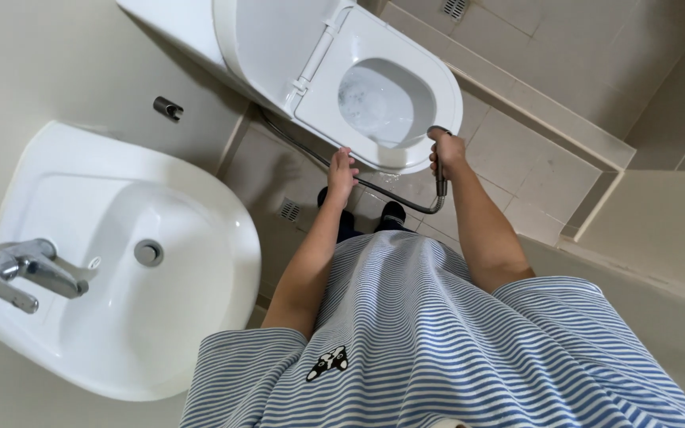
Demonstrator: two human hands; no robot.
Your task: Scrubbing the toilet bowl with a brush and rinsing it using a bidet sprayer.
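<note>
Looking down from the head camera, the nearest thing is the person's blue-and-white striped garment (438, 341), with a white wash basin (120, 261) and its chrome tap (25, 273) off to one side. Beyond the garment both forearms reach forward toward a white toilet (382, 95).

The right hand (447, 152) is clenched around the handle of a bidet sprayer (440, 162), its grip fully closed on it; the head of the sprayer sits just at the front rim of the toilet seat, pointing toward the bowl (386, 103). A metal hose (382, 194) curves from the bottom of the handle across the floor tiles (517, 158) and back under the toilet. The left hand (341, 173) rests with fingers spread against the outer edge of the seat, holding nothing, its grip released.

The lid (279, 40) stands raised and the seat is down. Water in the bowl looks rippled and frothy, which suggests rinsing is already under way, though no spray jet can be made out. The seat and rim look wet in places; whether they have been rinsed all round cannot be told. A floor drain (289, 211) lies near the left hand.
</note>
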